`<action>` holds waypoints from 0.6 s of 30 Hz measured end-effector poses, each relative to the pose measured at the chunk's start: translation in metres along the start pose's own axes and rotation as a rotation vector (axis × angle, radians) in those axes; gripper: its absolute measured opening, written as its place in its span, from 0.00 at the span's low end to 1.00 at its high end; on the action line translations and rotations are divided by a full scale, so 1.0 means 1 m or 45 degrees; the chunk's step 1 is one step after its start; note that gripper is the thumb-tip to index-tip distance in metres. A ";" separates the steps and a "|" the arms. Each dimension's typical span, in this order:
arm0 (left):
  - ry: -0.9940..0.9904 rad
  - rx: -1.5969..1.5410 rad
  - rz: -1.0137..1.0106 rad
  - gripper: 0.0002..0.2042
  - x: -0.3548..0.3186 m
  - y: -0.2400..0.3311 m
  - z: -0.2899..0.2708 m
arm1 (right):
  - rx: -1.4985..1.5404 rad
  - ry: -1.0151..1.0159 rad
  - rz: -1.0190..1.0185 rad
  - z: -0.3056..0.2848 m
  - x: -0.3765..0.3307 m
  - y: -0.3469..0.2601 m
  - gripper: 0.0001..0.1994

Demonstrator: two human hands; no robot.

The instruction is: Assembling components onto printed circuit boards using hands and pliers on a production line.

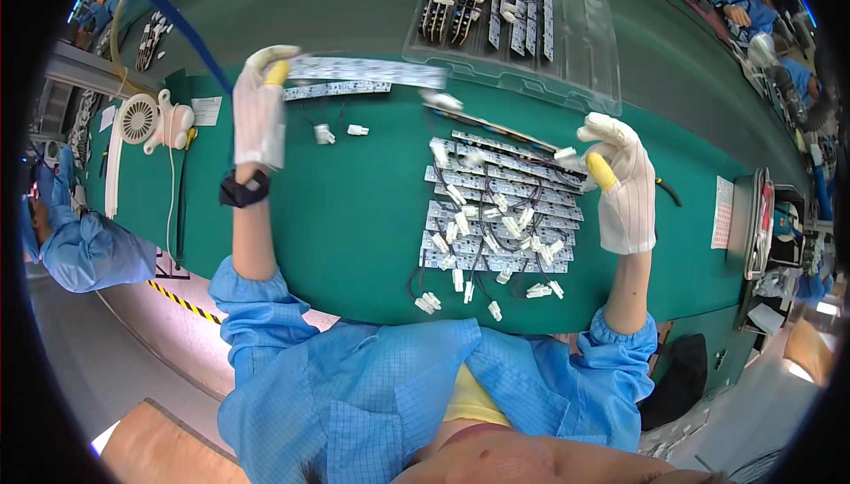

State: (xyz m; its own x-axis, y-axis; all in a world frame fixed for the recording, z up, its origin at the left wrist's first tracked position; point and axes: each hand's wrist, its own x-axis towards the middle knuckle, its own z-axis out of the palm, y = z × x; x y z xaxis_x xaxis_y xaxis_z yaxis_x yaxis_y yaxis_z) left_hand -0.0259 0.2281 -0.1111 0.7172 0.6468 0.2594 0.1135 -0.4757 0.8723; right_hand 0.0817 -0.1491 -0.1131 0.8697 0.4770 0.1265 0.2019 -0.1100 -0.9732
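My left hand (261, 108), in a white glove with a yellow thumb tip, pinches one end of an LED strip board (367, 70) raised at the upper left. The board is smeared by motion, and a blurred white connector hangs near its far end. Beneath it another LED strip (341, 89) lies on the green mat. My right hand (620, 178), gloved alike, has its thumb and fingers closed on the right end of a second board (496, 128), seen edge-on and tilted. Below that lies a row of LED strips (500, 232), with black wires and white connectors (505, 227) on top.
Beyond the mat (354, 245), a clear plastic tray (571, 77) holds more strips with connectors. A small white fan (139, 118) stands at the left, and pliers (668, 192) lie at the right. A dark belt runs along the far side. Other people in blue work nearby.
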 end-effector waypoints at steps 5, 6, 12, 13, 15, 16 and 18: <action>-0.031 0.451 -0.005 0.10 0.026 -0.071 -0.025 | -0.713 0.029 -0.091 -0.005 0.016 0.029 0.18; -0.040 0.613 0.112 0.10 0.029 -0.073 -0.023 | -1.105 0.002 -0.297 -0.007 0.017 0.036 0.18; -0.058 0.350 -0.067 0.11 0.025 -0.044 -0.030 | -0.780 0.059 -0.226 -0.004 0.021 0.049 0.16; -0.029 0.329 0.036 0.11 0.025 -0.051 -0.037 | -0.650 0.098 -0.212 -0.006 0.023 0.053 0.16; 0.007 0.197 0.163 0.11 0.027 -0.064 -0.047 | -0.517 0.103 -0.193 -0.001 0.028 0.051 0.16; 0.010 0.196 0.176 0.11 0.028 -0.066 -0.047 | -0.392 0.099 -0.158 0.001 0.030 0.050 0.16; -0.029 0.292 -0.105 0.10 0.031 -0.065 -0.045 | -0.406 0.056 -0.116 0.002 0.040 0.051 0.18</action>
State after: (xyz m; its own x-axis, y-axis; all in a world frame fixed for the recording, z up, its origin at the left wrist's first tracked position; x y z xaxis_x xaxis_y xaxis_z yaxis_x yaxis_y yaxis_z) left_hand -0.0420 0.3063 -0.1409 0.7142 0.6765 0.1795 0.3237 -0.5467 0.7722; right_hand 0.1258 -0.1335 -0.1583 0.8588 0.4600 0.2253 0.4046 -0.3395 -0.8492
